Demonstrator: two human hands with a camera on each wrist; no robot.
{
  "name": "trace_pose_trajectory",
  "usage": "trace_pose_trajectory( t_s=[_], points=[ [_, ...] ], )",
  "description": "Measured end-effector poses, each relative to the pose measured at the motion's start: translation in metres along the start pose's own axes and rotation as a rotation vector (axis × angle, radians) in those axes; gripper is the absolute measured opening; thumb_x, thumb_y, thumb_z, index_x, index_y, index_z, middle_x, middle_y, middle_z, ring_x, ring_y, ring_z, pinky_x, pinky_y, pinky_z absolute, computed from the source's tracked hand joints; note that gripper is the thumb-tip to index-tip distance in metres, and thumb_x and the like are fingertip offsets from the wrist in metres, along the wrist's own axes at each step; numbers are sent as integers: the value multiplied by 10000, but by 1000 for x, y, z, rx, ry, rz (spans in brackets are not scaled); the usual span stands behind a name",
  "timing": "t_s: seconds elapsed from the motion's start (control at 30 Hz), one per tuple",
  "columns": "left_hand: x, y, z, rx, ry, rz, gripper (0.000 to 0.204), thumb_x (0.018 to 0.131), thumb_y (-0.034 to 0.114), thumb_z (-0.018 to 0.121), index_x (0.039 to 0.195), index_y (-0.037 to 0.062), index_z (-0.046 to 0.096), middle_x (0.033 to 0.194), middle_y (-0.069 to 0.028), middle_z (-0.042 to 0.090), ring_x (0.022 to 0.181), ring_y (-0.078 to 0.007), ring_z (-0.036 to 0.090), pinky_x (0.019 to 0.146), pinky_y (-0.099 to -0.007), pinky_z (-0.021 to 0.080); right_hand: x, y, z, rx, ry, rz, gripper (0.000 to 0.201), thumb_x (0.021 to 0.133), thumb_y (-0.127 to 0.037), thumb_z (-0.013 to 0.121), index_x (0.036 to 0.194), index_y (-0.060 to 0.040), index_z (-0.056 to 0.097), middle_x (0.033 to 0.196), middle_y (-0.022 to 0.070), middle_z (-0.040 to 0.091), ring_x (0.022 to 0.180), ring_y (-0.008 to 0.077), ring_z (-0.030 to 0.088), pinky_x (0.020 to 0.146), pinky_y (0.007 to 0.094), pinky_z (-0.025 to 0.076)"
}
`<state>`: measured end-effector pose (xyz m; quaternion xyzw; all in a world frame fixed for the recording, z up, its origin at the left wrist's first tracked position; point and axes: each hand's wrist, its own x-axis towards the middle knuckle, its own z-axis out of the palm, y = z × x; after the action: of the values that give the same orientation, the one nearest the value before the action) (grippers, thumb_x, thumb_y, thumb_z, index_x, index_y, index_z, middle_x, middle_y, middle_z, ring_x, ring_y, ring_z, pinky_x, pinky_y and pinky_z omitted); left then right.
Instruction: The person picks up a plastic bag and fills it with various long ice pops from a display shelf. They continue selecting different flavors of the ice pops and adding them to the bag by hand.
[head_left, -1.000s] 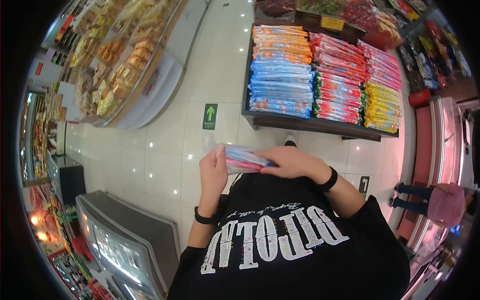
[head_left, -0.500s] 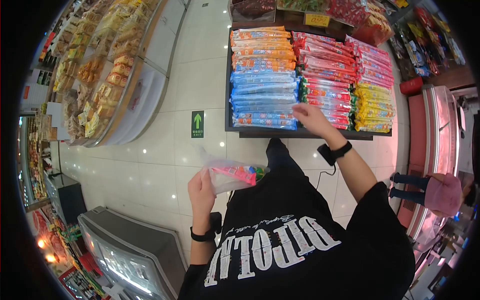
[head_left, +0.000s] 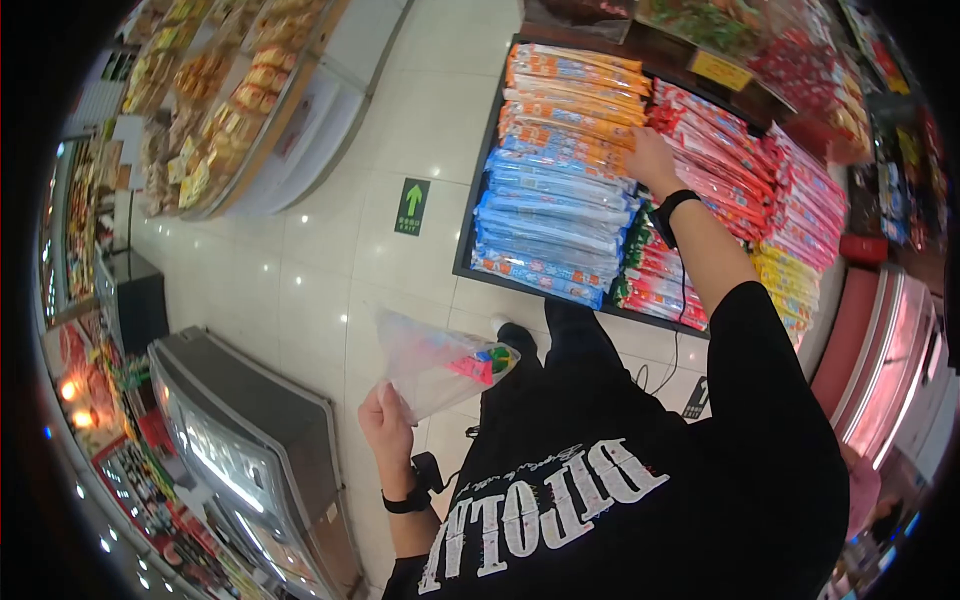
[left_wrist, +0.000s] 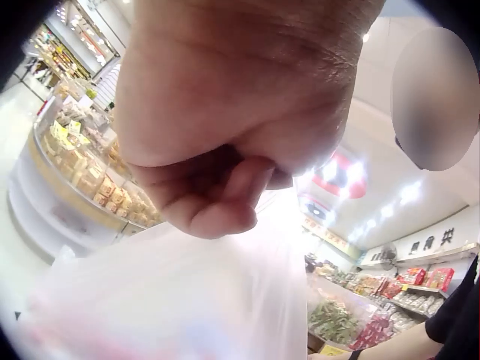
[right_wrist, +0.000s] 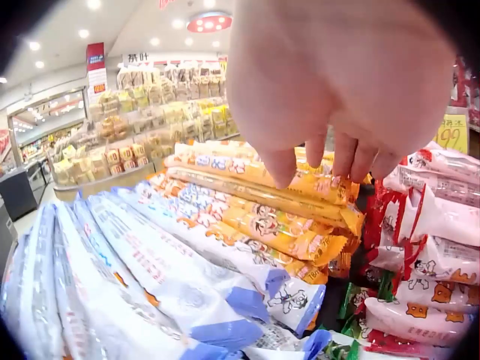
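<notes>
My left hand [head_left: 386, 420] grips the edge of a clear plastic bag [head_left: 420, 350], its fingers curled in the left wrist view. Inside the bag lies a pink packet [head_left: 468, 367] with a green end beside it. My right hand [head_left: 652, 160] reaches over the display, fingers and thumb pointing down at the ends of long orange packets [right_wrist: 300, 202]. Its thumb stands apart from the fingers, and the fingertips are right at the packets. Blue-and-white packets [right_wrist: 165, 270] lie in front of the orange ones, and red and pink packets [right_wrist: 435, 262] to their right.
The packets lie in a dark display tray [head_left: 463, 255] with yellow packets [head_left: 785, 285] at its near right corner. A yellow price sign [head_left: 722, 70] stands behind. Left are a curved shelf of packaged food [head_left: 250, 110] and a grey freezer [head_left: 250, 390]. A cable [head_left: 675, 350] hangs from the right wrist.
My right hand left the bag and moved forward over the display, from beside the blue packets to the orange ones. The left hand still grips the bag, now lower and spread wider.
</notes>
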<state>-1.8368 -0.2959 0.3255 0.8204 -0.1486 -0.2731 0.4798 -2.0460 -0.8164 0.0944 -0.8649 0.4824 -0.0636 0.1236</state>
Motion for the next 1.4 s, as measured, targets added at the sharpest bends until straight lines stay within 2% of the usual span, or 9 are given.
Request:
trace_pose_trajectory(
  t_s=[0.23,0.37,0.47,0.6,0.8,0.97,1.1,1.17,1.4],
  points=[
    [-17,-13,0,0,110,-30,425,1058,229,472,673,55,516,556,28,479,472,-61,434,429,-248,337,-13,-24,-13,-208,77,-49,260,857,-223,617,1013,-30,695,1035,177,659,1016,355,608,882,482,476],
    [-16,7,9,-69,106,-84,425,1056,254,477,691,46,539,555,24,492,453,-64,442,419,-242,340,-51,-46,-50,361,9,-14,400,881,-310,653,1085,34,655,928,271,676,914,415,667,840,471,524],
    [-15,2,4,-3,97,-82,435,1056,285,472,711,34,556,555,20,497,443,-66,445,407,-243,335,-109,-72,-117,454,-87,8,353,908,-282,656,1077,27,646,926,223,700,861,329,701,797,401,547],
    [-20,-4,-4,1,77,-57,451,1055,317,468,738,17,581,553,12,503,436,-66,447,395,-250,329,-199,-78,-170,1148,-208,9,195,959,-146,597,1069,14,615,866,82,681,775,127,667,717,278,548],
    [-28,-19,-30,22,19,62,446,1058,307,462,793,-6,636,555,12,510,430,-62,426,399,-246,325,-318,-99,-219,1435,-367,2,180,925,-79,618,1067,31,605,880,93,677,768,144,668,722,284,557],
    [-43,-24,-41,-61,-42,97,437,1061,274,470,790,-33,624,626,10,554,551,-53,468,498,-248,380,-368,-161,-204,1205,-523,-105,223,914,-150,674,1063,8,624,888,74,695,788,119,677,713,266,545],
    [-63,-24,-38,-113,-96,111,425,1061,253,480,787,-47,606,683,3,590,655,-51,494,583,-254,412,-381,-243,-186,671,-552,-355,348,921,-297,652,1129,-18,632,942,153,700,816,289,691,759,380,541],
    [-67,-24,-39,-91,-106,138,426,1061,256,477,775,-32,603,657,2,575,602,-53,485,539,-250,399,-396,-270,-164,562,-467,-525,403,918,-332,647,1172,-19,634,1108,187,654,1056,356,619,916,433,492],
    [-77,-25,-31,-90,-160,144,429,1063,281,463,746,20,589,572,15,499,426,-59,422,392,-234,318,-408,-249,-162,697,-388,-531,325,926,-224,625,1174,-15,638,1090,182,660,1044,367,614,945,450,476]
  ],
)
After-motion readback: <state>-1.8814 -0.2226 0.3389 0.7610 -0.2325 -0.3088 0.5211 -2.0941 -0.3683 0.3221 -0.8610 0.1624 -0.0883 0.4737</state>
